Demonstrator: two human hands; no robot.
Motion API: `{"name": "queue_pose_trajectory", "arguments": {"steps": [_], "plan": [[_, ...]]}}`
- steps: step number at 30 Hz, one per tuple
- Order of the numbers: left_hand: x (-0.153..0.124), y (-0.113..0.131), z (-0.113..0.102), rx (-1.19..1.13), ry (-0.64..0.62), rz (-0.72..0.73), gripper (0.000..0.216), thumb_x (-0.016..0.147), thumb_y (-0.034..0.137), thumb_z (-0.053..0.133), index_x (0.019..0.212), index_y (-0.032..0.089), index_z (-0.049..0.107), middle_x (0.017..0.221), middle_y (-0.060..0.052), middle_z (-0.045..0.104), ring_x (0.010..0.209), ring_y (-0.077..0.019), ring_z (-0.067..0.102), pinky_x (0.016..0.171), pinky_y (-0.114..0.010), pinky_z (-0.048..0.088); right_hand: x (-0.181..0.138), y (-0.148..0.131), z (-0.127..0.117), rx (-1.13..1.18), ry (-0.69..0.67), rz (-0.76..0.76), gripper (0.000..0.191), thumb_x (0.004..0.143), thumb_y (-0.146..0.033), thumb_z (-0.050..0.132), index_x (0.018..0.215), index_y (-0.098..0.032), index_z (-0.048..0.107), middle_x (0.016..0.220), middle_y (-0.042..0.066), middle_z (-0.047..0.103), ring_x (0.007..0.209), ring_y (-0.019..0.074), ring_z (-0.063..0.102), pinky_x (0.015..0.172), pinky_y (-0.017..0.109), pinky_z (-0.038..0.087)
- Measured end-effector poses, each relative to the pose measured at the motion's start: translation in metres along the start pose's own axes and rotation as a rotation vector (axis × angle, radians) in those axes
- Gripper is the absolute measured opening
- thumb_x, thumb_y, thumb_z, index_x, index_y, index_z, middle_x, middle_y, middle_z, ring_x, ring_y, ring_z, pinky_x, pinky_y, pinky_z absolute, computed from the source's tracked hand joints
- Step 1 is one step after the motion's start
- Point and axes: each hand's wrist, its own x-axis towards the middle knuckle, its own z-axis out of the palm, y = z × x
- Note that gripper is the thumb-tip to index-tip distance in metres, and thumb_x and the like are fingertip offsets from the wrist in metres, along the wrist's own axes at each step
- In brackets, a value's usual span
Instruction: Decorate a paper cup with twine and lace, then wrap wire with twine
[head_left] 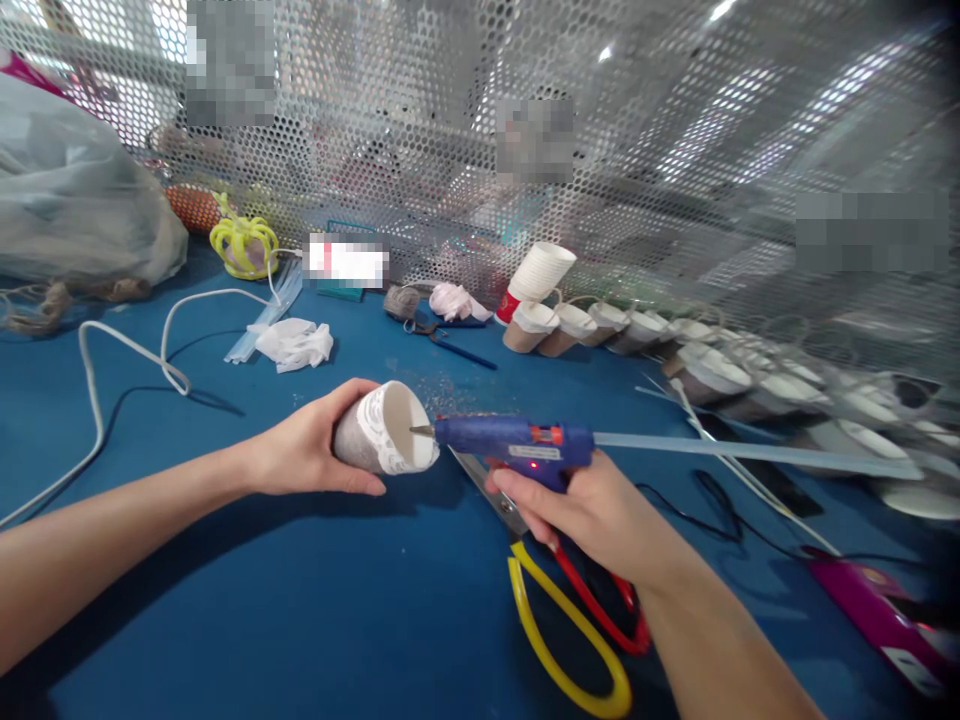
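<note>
My left hand (pixel 311 445) is wrapped round a paper cup (pixel 386 428) with white lace on its outside, held on its side with the mouth facing right. My right hand (pixel 592 510) grips a blue hot glue gun (pixel 510 440). Its metal nozzle touches the cup's rim. A long clear glue stick (pixel 750 452) juts out of the gun's back toward the right. Scissors with one yellow and one red handle (pixel 570 610) lie on the blue table under my right hand.
A row of wrapped paper cups (pixel 645 330) and a stack of white cups (pixel 541 270) line the perforated metal screen (pixel 480 130). White cable (pixel 97 400), glue sticks (pixel 262 320), crumpled lace (pixel 296 343), twine, a plastic bag (pixel 67 190) and a pink tool (pixel 877 610) lie around.
</note>
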Motion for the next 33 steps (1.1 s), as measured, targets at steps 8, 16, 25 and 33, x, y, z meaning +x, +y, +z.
{"name": "queue_pose_trajectory", "arguments": {"steps": [8,16,25,33], "plan": [[0.000,-0.004,0.003,0.077,0.066,0.090,0.070,0.060,0.036,0.073,0.117,0.018,0.037,0.114,-0.009,0.053,0.104,-0.0261,0.051,0.092,-0.038,0.041,0.001,0.002,0.000,0.069,0.003,-0.012,0.021,0.080,-0.036,0.057,0.074,-0.016,0.060,0.037,-0.006,0.045,0.033,0.0079,0.043,0.039,0.022,0.037],[-0.003,-0.008,0.007,-0.232,0.063,0.086,0.062,0.074,0.029,0.061,0.126,0.019,0.030,0.121,-0.010,0.046,0.112,-0.0243,0.046,0.096,-0.037,0.038,0.010,0.006,0.012,0.750,0.134,0.085,0.023,0.070,-0.039,0.067,0.077,-0.017,0.063,0.066,0.000,0.061,0.031,0.0008,0.031,0.029,0.017,0.019],[-0.003,-0.001,0.016,-0.424,0.103,0.004,0.065,0.067,0.026,0.069,0.119,0.019,0.029,0.118,-0.010,0.046,0.112,-0.0239,0.046,0.095,-0.037,0.040,0.017,0.012,0.027,1.197,-0.054,0.245,0.017,0.070,-0.030,0.067,0.074,-0.014,0.064,0.062,-0.003,0.054,0.033,-0.0016,0.013,0.026,0.010,0.015],[-0.002,-0.004,0.017,-0.411,0.093,0.035,0.064,0.068,0.025,0.068,0.118,0.020,0.028,0.117,-0.009,0.046,0.111,-0.0220,0.046,0.095,-0.035,0.039,0.016,0.014,0.033,1.266,-0.115,0.269,0.018,0.069,-0.028,0.070,0.074,-0.012,0.066,0.062,-0.003,0.058,0.031,-0.0036,0.020,0.026,0.007,0.022]]}}
